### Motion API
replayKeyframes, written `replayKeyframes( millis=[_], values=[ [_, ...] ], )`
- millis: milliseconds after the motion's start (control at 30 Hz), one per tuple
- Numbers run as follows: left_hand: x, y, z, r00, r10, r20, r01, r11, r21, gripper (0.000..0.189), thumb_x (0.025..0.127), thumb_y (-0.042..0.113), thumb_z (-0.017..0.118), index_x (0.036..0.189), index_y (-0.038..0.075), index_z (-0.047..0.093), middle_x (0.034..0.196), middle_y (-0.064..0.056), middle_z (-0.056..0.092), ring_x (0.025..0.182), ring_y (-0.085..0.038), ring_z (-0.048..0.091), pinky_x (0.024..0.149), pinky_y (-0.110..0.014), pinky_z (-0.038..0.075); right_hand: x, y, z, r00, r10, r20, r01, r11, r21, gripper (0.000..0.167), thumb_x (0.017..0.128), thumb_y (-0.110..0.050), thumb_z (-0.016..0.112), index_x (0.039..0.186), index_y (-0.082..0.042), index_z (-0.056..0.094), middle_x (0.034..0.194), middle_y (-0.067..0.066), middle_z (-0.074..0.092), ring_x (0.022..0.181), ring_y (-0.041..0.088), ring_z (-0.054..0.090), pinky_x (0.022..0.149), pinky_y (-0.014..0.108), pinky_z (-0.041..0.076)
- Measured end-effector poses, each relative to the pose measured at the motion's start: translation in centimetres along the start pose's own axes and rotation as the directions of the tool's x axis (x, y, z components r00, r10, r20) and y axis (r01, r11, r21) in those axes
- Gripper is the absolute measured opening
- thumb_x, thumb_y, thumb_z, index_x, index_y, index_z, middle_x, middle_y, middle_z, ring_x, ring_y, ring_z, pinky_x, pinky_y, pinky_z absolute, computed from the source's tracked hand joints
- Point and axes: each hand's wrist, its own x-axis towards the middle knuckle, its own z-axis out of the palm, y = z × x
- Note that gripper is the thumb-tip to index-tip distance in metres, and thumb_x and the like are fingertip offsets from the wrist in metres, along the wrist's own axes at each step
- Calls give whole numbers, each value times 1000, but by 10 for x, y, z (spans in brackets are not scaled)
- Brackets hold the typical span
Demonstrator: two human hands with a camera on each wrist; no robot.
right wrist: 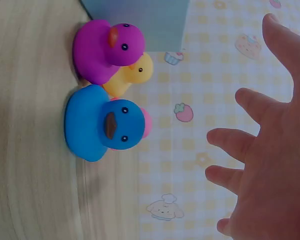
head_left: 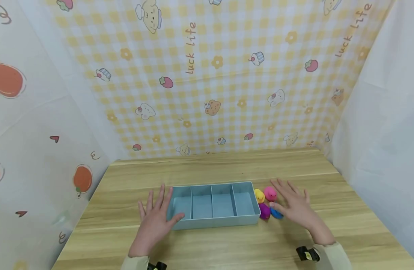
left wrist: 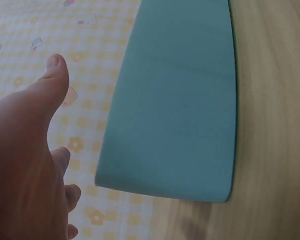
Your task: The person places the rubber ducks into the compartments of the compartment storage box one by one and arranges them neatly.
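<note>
A pale blue tray (head_left: 215, 223) with several compartments in a row sits on the table, nothing in them. My left hand (head_left: 155, 221) is spread over the tray's left end, fingers straight and thumb apart; the left wrist view has the tray's side wall (left wrist: 170, 110) beside that thumb. Against the tray's right end cluster small rubber ducks: a yellow duck (head_left: 259, 196), a pink duck (head_left: 270, 194), a purple duck (right wrist: 97, 52) and a blue duck (right wrist: 90, 122). Just right of them, my right hand (head_left: 296, 208) hovers with fingers spread, holding nothing, its thumb overlapping the blue duck in the head view.
The wooden table (head_left: 213, 249) runs back to a yellow checked cloth (head_left: 200, 86) with cartoon prints. White cloths hang on the left (head_left: 41, 123) and right (head_left: 382, 123). Dark straps circle both wrists below the sleeves.
</note>
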Motion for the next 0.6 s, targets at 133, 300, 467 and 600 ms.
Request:
replayKeyframes(
  millis=[133, 300, 467, 600],
  values=[
    [-1, -3, 5, 999, -25, 29, 25, 999, -22, 86, 86, 57, 59, 154, 23, 18, 160, -15, 11, 142, -53, 0, 102, -78, -6, -3, 5, -4, 1000, 15, 5, -15, 999, 43, 69, 89, -41, 64, 148, -16, 36, 150, 25, 34, 134, 56, 22, 96, 81, -1],
    [-3, -3, 8, 999, -26, 43, 28, 999, -39, 85, 87, 54, 61, 153, 18, 21, 160, -16, 11, 141, -53, -1, 102, -76, -8, -7, 12, -4, 999, 38, 8, -38, 997, 62, 70, 90, -37, 64, 150, -21, 32, 150, 24, 34, 133, 57, 23, 95, 82, 1],
    [-3, -3, 10, 998, -24, 54, 27, 999, -47, 86, 87, 53, 61, 154, 17, 20, 161, -14, 9, 142, -53, -2, 103, -76, -8, -10, 18, -2, 999, 51, 7, -51, 993, 103, 70, 89, -36, 65, 150, -20, 33, 149, 24, 37, 133, 56, 23, 93, 82, 1],
    [-3, -4, 13, 998, -28, 59, 30, 999, -37, 87, 87, 54, 61, 154, 16, 19, 161, -12, 10, 142, -52, -1, 103, -76, -4, -13, 22, -2, 997, 78, 8, -78, 990, 117, 69, 90, -37, 64, 149, -16, 35, 144, 23, 43, 132, 56, 24, 95, 82, 1]
  ],
)
